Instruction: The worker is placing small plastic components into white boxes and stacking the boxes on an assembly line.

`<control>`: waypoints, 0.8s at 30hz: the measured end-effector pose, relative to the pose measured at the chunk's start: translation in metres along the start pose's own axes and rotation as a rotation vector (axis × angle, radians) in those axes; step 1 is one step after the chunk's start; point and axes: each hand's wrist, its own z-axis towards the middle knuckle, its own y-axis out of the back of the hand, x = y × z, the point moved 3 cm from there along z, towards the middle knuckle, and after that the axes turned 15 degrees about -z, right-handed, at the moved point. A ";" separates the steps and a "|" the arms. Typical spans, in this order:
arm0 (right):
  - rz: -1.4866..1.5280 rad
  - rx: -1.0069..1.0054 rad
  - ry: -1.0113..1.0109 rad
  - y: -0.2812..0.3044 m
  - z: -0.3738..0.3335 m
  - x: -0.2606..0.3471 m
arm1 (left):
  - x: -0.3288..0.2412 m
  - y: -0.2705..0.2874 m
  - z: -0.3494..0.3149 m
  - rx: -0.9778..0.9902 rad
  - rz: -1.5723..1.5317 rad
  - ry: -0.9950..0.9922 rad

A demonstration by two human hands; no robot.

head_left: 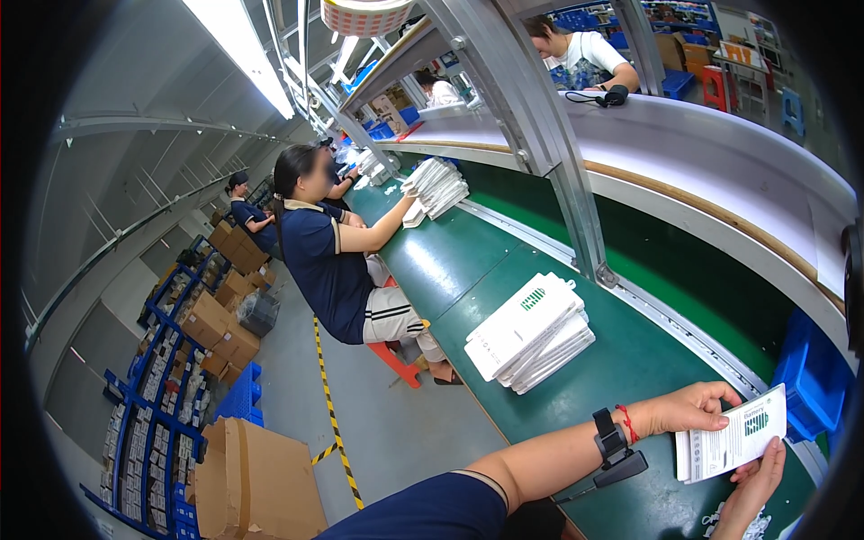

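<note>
Both our hands are on one small stack of white flat packets [731, 434] with a green mark, held at the right end of the green worktable [621, 360], just above its surface. Left hand [691, 407] grips the stack's upper left edge, fingers curled over the top, thumb underneath as far as we can tell; a red string and a black wrist device [616, 448] sit on that forearm. Right hand [754, 481] comes up from below, fingers straight and together, tips pressing the stack's lower right edge. Near our left arm, further along the table, lies a bigger fanned pile of white packets [529, 331], not touching the held stack. A blue bin [810, 373] sits just beyond the held stack to the right. Further down the line a seated co-worker in a dark shirt [326, 261] reaches to another pile of packets [434, 187]. Cardboard boxes [256, 481] stand on the floor to our left, beside a yellow-black floor stripe [335, 423].
</note>
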 end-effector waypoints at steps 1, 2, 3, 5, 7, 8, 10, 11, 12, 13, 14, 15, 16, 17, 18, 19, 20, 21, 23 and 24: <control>0.000 -0.001 0.003 0.001 0.000 0.001 | 0.004 0.004 0.003 0.011 -0.004 0.016; 0.007 -0.009 -0.014 0.000 -0.002 0.001 | 0.006 0.006 0.004 0.018 -0.008 0.032; 0.014 -0.018 -0.031 -0.002 -0.003 0.002 | 0.007 0.008 0.004 0.016 -0.007 0.031; 0.012 -0.016 -0.043 -0.003 -0.004 0.002 | 0.008 0.011 0.004 -0.002 0.124 0.034; 0.008 -0.016 -0.054 -0.003 -0.005 0.002 | 0.008 0.010 0.004 -0.009 0.107 0.043; 0.018 -0.007 -0.045 -0.003 -0.005 0.003 | 0.007 0.009 0.003 -0.015 0.091 0.052; 0.026 -0.001 -0.036 -0.003 -0.005 0.003 | 0.007 0.007 0.004 -0.012 0.098 0.047; 0.014 0.021 -0.041 -0.005 -0.006 0.003 | 0.005 0.006 0.002 -0.014 0.111 0.040; 0.002 0.042 -0.045 -0.006 -0.006 0.003 | 0.005 0.006 0.001 -0.018 0.115 0.039; 0.006 0.048 -0.046 -0.007 -0.007 0.003 | 0.004 0.006 0.000 -0.024 0.104 0.020; -0.027 0.103 -0.022 -0.008 -0.008 0.003 | 0.004 0.006 0.000 -0.024 0.089 0.003; -0.058 0.159 0.001 -0.010 -0.009 0.002 | 0.003 0.006 -0.001 -0.025 0.089 0.002; -0.058 0.161 0.001 -0.011 -0.010 0.000 | 0.002 0.006 -0.003 -0.026 0.101 0.017; -0.078 0.164 0.021 -0.012 -0.009 -0.004 | 0.003 0.006 -0.002 -0.022 0.109 0.035; -0.098 0.169 0.040 -0.012 -0.009 -0.006 | 0.006 0.008 0.001 -0.018 0.106 0.036; -0.102 0.164 0.040 -0.011 -0.008 -0.009 | 0.011 0.011 0.005 -0.002 0.103 0.036; -0.082 0.188 0.050 -0.011 -0.007 -0.010 | 0.013 0.011 0.006 0.009 0.104 0.035; -0.063 0.210 0.060 -0.012 -0.007 -0.011 | 0.014 0.012 0.007 0.009 0.104 0.035; -0.062 0.199 0.042 -0.011 -0.008 -0.008 | 0.014 0.011 0.007 0.009 0.091 0.027; -0.060 0.189 0.024 -0.012 -0.009 -0.006 | 0.012 0.010 0.006 0.007 0.093 0.026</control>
